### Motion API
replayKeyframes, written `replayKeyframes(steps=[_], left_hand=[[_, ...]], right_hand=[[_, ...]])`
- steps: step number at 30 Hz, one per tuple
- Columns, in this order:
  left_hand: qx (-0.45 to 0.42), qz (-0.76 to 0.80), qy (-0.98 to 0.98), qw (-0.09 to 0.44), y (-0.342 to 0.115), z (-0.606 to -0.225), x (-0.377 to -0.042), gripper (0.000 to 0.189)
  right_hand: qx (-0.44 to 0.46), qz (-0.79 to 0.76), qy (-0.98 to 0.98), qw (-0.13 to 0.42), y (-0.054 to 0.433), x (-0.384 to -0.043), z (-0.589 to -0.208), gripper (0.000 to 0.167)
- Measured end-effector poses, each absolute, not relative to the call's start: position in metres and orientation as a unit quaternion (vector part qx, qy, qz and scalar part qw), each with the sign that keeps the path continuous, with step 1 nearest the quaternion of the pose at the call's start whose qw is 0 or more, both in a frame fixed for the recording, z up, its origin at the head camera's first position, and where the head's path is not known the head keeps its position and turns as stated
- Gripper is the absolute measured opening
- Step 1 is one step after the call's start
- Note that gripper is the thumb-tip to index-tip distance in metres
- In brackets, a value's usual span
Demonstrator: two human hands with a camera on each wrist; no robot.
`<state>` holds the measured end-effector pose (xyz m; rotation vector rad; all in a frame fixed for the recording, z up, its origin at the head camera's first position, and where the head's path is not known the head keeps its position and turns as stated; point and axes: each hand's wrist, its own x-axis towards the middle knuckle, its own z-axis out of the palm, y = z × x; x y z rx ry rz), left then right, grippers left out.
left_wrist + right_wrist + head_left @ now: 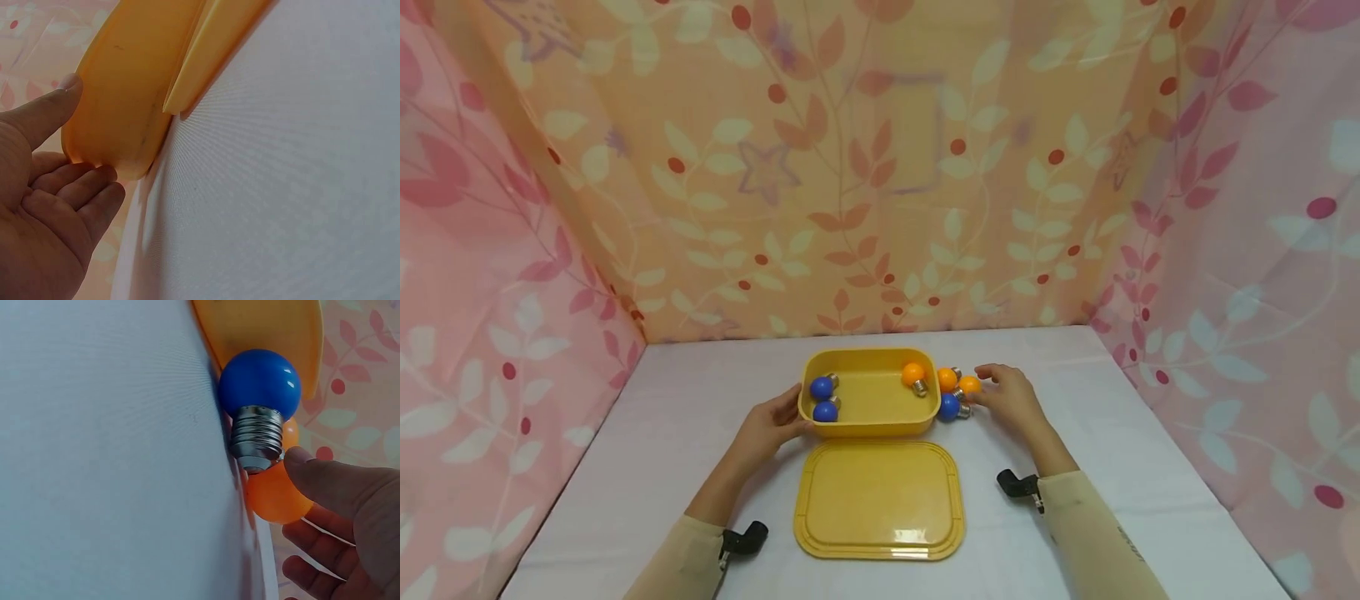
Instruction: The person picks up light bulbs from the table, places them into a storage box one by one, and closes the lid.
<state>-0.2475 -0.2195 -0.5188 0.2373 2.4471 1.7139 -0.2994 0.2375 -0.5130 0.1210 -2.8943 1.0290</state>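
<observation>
A yellow plastic box [872, 428] sits mid-table, with two blue bulbs [822, 387] at its left end and an orange bulb [913, 373] at its right end. My left hand [769, 425] holds the box by its left front corner, thumb at the front and curled fingers on the end wall. Outside the right end lie two more orange bulbs [947, 380] and a blue bulb [259, 387] with a silver screw base. Around the rightmost orange bulb [278, 497], my right hand [1011, 402] has its thumb and fingers spread, the thumb tip right at the bulb.
A yellow lid [878, 500] lies flat on the white tablecloth [685, 400], directly in front of the box. Patterned cloth [880, 167] hangs behind the table and on both sides. Each wrist carries a small black camera [1017, 483].
</observation>
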Motion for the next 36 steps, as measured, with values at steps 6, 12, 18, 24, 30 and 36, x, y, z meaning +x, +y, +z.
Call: replayKeyframes(steps=[6,12,18,24,30,36], left_hand=[[0.082,0.565,0.818,0.071,-0.220,-0.518,-0.247,0.091],[0.083,0.564,0.818,0.070,-0.220,-0.517,-0.247,0.093],[0.084,0.566,0.817,0.071,-0.219,-0.516,-0.247,0.094],[0.078,0.559,0.822,0.072,-0.220,-0.515,-0.248,0.093],[0.077,0.560,0.822,0.071,-0.219,-0.514,-0.248,0.092],[0.077,0.565,0.818,0.074,-0.219,-0.514,-0.246,0.088]], right_hand=[[0.033,0.345,-0.937,0.041,0.234,-0.298,-0.519,0.055],[0.026,0.342,-0.938,0.047,0.236,-0.302,-0.522,0.053],[0.014,0.362,-0.930,0.063,0.237,-0.302,-0.518,0.055],[-0.004,0.392,-0.918,0.063,0.235,-0.300,-0.509,0.055],[0.025,0.379,-0.921,0.083,0.235,-0.300,-0.499,0.052],[0.062,0.376,-0.920,0.088,0.237,-0.300,-0.488,0.052]])
